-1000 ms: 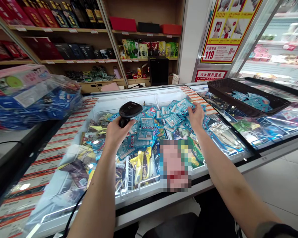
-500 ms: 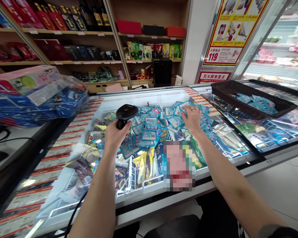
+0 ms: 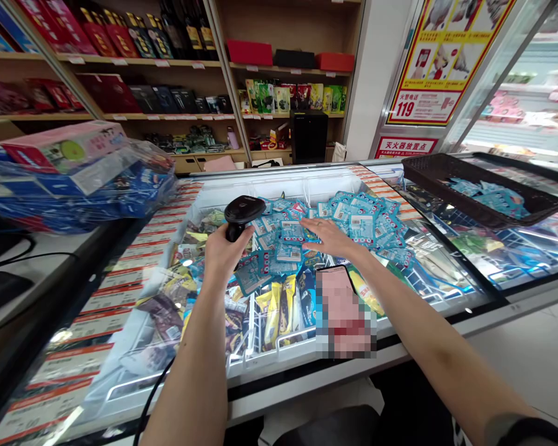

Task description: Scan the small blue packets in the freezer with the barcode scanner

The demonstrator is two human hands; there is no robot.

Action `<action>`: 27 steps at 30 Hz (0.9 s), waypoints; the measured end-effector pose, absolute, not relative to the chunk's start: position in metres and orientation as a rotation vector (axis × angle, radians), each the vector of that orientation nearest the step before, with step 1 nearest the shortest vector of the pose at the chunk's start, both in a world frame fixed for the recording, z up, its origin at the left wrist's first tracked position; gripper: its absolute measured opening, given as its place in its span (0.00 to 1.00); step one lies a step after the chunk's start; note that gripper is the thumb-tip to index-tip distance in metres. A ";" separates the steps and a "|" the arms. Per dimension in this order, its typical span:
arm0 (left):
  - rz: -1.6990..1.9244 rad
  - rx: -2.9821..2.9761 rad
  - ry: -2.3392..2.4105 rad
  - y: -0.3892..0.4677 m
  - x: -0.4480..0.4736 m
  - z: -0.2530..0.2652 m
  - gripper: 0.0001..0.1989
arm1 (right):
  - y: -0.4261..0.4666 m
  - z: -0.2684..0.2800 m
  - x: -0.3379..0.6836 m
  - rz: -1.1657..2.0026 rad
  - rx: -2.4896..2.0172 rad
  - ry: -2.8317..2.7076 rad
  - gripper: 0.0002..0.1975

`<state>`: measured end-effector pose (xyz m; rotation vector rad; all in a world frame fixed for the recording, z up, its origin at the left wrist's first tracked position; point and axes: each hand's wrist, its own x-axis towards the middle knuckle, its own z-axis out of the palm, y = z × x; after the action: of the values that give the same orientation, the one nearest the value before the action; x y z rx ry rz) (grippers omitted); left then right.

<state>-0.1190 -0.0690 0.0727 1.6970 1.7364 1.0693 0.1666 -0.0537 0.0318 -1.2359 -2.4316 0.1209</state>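
Note:
My left hand (image 3: pixel 225 251) is wrapped round the handle of a black barcode scanner (image 3: pixel 244 210), its head held over the glass top. Blue packets (image 3: pixel 291 232) with printed labels and barcodes lie scattered across the glass, beside and beyond the scanner. My right hand (image 3: pixel 331 238) reaches over the middle of them, fingers stretched out and apart, its fingertips at the edge of the left-hand packets. Whether they touch a packet I cannot tell. More blue packets (image 3: pixel 363 229) spread to the right of this hand. Below it lies a phone (image 3: pixel 337 285), its screen partly blurred out.
Under the freezer's glass lid are wrapped ice creams (image 3: pixel 279 310). A dark basket (image 3: pixel 423 170) with more blue packets stands at the right. Plastic-wrapped boxes (image 3: pixel 84 179) sit at the left. A black cable (image 3: pixel 153 396) runs beside my left forearm. Stocked shelves (image 3: pixel 167 116) stand behind.
My right hand has moved left from the right-hand packets to the middle, and a packet now lies label-up where it was. The left hand still holds the scanner. The view has shifted slightly.

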 end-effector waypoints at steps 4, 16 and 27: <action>1.126 1.663 1.730 -0.071 -0.117 0.072 0.25 | -0.052 0.032 0.158 0.134 -1.231 -2.512 0.31; 1.134 1.697 1.771 -0.072 -0.114 0.072 0.23 | -0.057 0.029 0.184 -0.025 -1.294 -2.122 0.16; 1.125 1.692 1.740 -0.072 -0.110 0.072 0.22 | -0.054 0.031 0.208 0.396 -1.208 -1.497 0.15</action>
<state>-0.1103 -0.0724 0.0720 1.6922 1.7402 1.1249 0.2075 -0.0540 0.0310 -1.2083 -1.4969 0.3962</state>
